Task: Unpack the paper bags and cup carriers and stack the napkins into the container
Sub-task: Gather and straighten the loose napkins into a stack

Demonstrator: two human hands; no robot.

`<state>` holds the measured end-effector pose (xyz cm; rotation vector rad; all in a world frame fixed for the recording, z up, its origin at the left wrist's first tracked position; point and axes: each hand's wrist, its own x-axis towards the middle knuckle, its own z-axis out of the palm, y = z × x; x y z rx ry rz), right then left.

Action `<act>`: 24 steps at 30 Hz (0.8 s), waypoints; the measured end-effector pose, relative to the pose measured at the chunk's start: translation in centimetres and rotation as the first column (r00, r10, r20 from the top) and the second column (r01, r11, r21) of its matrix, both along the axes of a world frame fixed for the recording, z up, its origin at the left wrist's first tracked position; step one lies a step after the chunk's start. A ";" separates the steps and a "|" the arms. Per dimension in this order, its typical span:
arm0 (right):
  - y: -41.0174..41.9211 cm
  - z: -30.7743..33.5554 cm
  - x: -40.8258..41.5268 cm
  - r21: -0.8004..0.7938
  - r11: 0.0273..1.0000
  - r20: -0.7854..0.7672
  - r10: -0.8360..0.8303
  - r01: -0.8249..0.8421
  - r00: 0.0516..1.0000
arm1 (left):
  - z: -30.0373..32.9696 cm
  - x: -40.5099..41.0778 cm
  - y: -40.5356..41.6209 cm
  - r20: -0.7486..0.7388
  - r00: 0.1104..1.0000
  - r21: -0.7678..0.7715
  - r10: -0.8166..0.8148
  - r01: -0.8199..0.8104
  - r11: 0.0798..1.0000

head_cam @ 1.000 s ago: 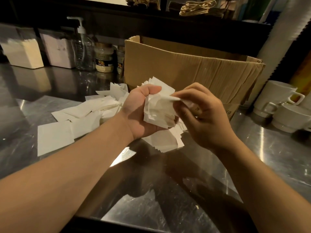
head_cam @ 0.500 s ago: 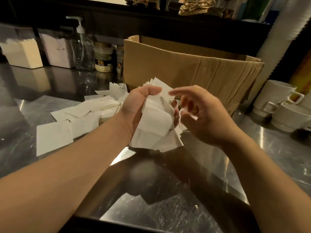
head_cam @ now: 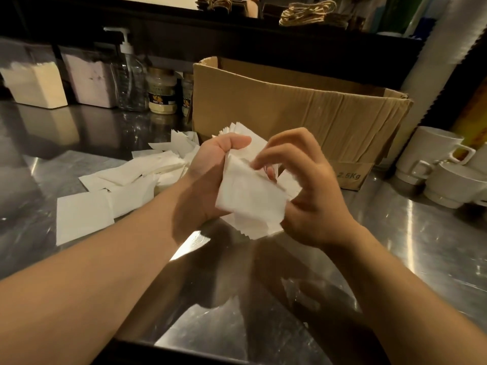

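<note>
Napkin bundle (head_cam: 250, 198) held between both hands above the steel counter (head_cam: 421, 246).
The left hand (head_cam: 208, 180) grips it, thumb on top; the right hand (head_cam: 313, 196) pinches its near side, fingers curled.

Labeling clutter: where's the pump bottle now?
Head view, far left: the clear pump bottle stands at the back of the steel counter, between a pinkish container and a yellow-labelled jar.
</note>
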<state>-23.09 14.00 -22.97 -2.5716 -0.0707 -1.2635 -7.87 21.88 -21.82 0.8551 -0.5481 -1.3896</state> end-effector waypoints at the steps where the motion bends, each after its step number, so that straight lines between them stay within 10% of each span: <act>1: -0.1 0.2 0.0 0.090 0.995 0.053 0.036 -0.040 0.998 | -0.1 0.0 -0.1 0.002 1.000 -0.003 0.006 -0.006 1.000; 11: -0.7 1.6 -0.4 0.797 0.599 -0.066 -0.045 0.080 0.997 | -1.2 -0.1 -0.6 0.023 0.984 -0.031 -0.175 0.176 0.984; 17: -0.9 0.7 0.2 0.669 0.675 -0.180 -0.260 0.312 0.949 | -1.2 -0.6 -0.5 0.094 0.984 0.015 -0.148 0.148 0.989; 24: -0.6 0.7 -0.3 0.219 0.898 0.072 -0.405 0.381 0.911 | -1.1 -0.5 -0.4 0.044 0.989 0.018 -0.141 0.141 0.990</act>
